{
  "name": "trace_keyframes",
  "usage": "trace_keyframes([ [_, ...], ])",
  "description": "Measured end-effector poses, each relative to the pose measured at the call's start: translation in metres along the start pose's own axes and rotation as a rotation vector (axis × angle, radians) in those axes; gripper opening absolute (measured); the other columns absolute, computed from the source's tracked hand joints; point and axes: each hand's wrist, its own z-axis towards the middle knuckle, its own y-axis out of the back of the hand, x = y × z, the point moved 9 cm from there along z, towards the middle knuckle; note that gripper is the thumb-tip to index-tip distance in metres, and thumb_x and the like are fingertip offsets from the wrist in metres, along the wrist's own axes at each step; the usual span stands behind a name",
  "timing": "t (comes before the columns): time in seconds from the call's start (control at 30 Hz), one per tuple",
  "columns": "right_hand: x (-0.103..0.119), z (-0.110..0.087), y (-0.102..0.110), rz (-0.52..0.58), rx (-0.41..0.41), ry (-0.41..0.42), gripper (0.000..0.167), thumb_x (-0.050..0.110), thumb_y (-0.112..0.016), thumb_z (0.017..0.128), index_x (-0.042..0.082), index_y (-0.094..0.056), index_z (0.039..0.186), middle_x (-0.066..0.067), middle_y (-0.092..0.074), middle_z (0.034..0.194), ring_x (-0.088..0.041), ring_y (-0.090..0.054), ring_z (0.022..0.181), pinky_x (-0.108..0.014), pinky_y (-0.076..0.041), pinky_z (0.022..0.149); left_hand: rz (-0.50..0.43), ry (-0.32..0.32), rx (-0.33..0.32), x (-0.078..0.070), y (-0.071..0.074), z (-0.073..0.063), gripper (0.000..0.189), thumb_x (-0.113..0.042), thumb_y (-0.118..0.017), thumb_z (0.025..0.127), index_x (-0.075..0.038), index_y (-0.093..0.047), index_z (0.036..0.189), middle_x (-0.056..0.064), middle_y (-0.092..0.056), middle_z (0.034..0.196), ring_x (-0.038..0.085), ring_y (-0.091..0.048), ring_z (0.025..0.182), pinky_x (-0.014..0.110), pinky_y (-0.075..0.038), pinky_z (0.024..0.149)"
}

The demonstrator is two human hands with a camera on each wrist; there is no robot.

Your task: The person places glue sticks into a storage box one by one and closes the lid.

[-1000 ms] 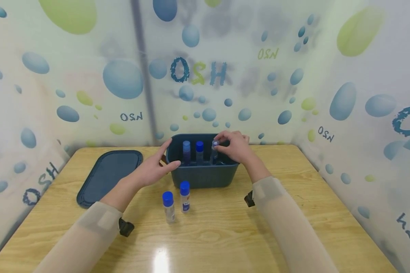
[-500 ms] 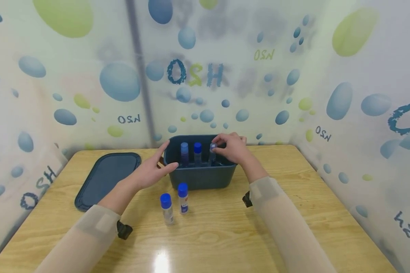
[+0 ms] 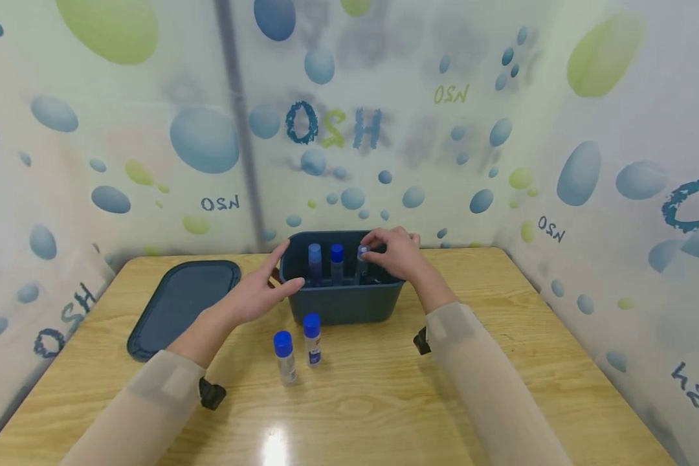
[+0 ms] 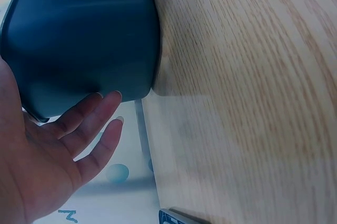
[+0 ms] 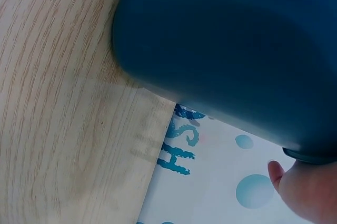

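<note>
On the table, before the wall, stands the box, and in it the left bottle, the middle bottle and the right bottle make one row. The lid lies left of the box; the left hand is at the box's left end, the right hand at the right bottle's top. In front of the box stands the nearer bottle, and behind it, to the right, the farther bottle.

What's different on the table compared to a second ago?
Nothing visibly moved, was grasped or was let go; only the head view shifted slightly. The right hand still pinches the rightmost bottle inside the bin, the left hand stays at the bin's left end, and the two bottles in front haven't moved.
</note>
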Motion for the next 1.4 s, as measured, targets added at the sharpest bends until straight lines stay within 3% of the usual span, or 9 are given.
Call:
trace_keyframes([
  [0.8,0.0028,-0.0016,0.0001,0.021,-0.002,0.009,0.037,0.034,-0.074,0.107,0.02,-0.07,0.141,-0.001,-0.079,0.134,-0.034,-0.05,0.148,-0.066,-0.017,0.126,-0.007,-0.002,0.0,0.0011,-0.0007,-0.0007,0.098,-0.07,-0.057,0.106,-0.037,0.0,0.178,0.016,-0.067,0.126,0.025,-0.07,0.102,0.044,-0.06,0.086],
  [1.07,0.0024,-0.0011,0.0022,0.05,-0.031,0.027,0.038,0.032,-0.073,0.108,0.018,-0.069,0.144,-0.003,-0.079,0.135,-0.034,-0.056,0.148,-0.066,-0.021,0.124,-0.007,0.002,-0.004,0.0016,-0.0007,0.0,0.098,-0.072,-0.056,0.106,-0.037,0.0,0.178,0.016,-0.068,0.128,0.027,-0.069,0.106,0.047,-0.061,0.09],
  [1.4,-0.0017,-0.0026,0.0071,0.103,-0.092,0.017,0.039,0.036,-0.071,0.109,0.019,-0.068,0.144,-0.004,-0.077,0.139,-0.035,-0.057,0.147,-0.068,-0.017,0.129,-0.011,0.008,-0.003,0.0031,0.0008,0.0013,0.098,-0.074,-0.055,0.105,-0.039,0.0,0.178,0.016,-0.067,0.132,0.03,-0.069,0.112,0.051,-0.06,0.095],
])
